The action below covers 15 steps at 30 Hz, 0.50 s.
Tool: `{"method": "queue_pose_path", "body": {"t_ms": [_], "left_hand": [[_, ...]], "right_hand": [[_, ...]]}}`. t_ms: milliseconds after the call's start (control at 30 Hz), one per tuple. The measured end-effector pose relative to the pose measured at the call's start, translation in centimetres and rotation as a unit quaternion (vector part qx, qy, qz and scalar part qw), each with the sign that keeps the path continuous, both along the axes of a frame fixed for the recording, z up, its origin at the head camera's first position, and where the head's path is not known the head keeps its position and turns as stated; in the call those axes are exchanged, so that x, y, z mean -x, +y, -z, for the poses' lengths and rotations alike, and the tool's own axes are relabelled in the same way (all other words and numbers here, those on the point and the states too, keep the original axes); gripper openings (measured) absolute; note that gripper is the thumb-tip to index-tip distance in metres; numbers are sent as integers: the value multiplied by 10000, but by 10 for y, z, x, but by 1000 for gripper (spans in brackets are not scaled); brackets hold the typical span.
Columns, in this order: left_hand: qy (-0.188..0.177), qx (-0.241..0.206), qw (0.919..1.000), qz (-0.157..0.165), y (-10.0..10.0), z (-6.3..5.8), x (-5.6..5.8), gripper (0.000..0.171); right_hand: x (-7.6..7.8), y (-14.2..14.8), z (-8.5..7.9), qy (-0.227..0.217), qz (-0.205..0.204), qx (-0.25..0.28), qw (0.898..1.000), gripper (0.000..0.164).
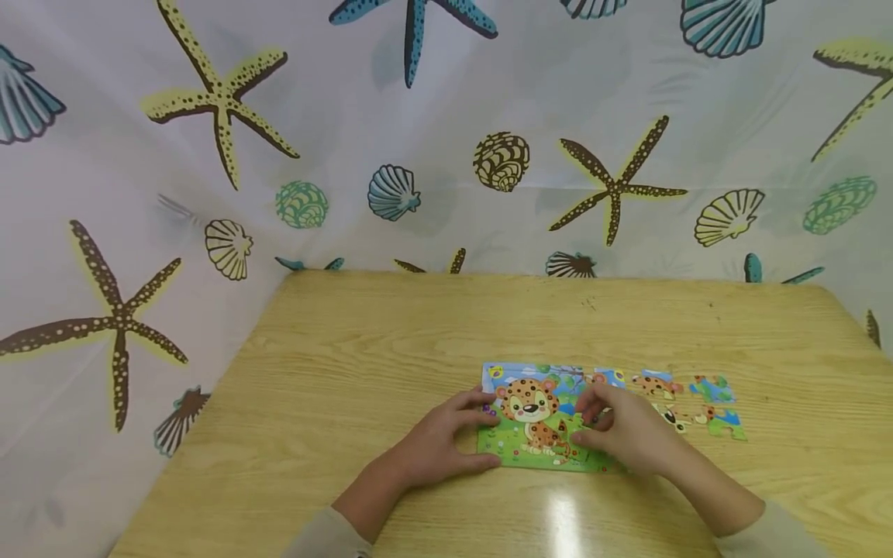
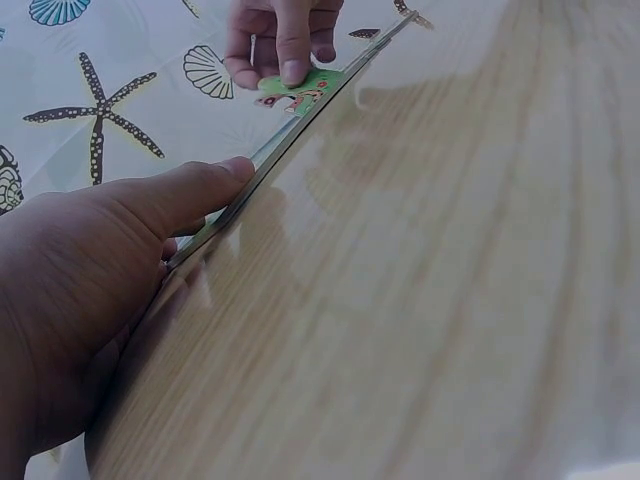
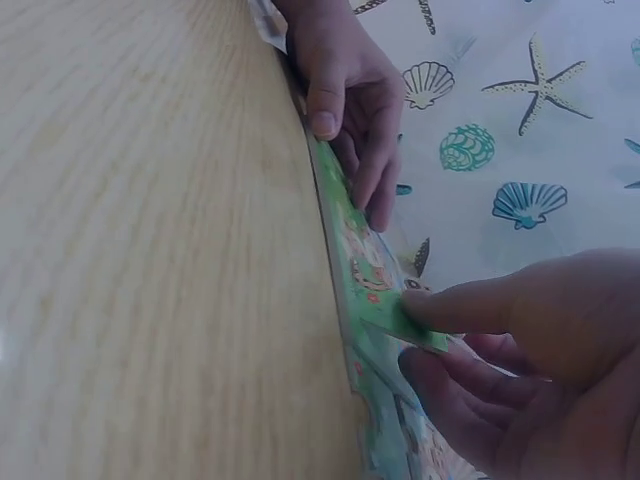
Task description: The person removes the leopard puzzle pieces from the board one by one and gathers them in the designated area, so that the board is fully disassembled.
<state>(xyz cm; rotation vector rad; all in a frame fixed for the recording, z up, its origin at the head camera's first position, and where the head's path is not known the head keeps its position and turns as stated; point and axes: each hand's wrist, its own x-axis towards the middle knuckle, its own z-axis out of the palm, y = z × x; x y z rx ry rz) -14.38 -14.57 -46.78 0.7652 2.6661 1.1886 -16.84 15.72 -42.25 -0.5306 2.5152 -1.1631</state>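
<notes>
A jigsaw puzzle with a cartoon leopard on grass lies flat on the table. My left hand rests at its left side, thumb at the near corner and fingers over the left edge. Over the puzzle's right part, my right hand pinches a green puzzle piece between thumb and fingers. That piece is tilted up from the board in the right wrist view; the left wrist view shows red and orange marks on the green piece. My right hand hides part of the puzzle's right side.
Several loose puzzle pieces lie to the right of the puzzle, some partly behind my right hand. The wooden table reaches back to a white cloth printed with starfish and shells, which also hangs at the left.
</notes>
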Motion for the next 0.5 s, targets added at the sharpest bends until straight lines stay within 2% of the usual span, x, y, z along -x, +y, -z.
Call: {"method": "queue_pose_path", "body": {"t_ms": [100, 267, 500], "left_hand": [[-21, 1, 10000, 9, 1, 0, 0, 51], [-54, 11, 10000, 11, 2, 0, 0, 52], [-209, -11, 9998, -49, 1, 1, 2, 52]], "right_hand": [[0, 10, -2, -321, 19, 332, 9989, 32], [0, 31, -1, -874, 70, 831, 9927, 39], [-5, 66, 2, -1087, 202, 1017, 9887, 46]]}}
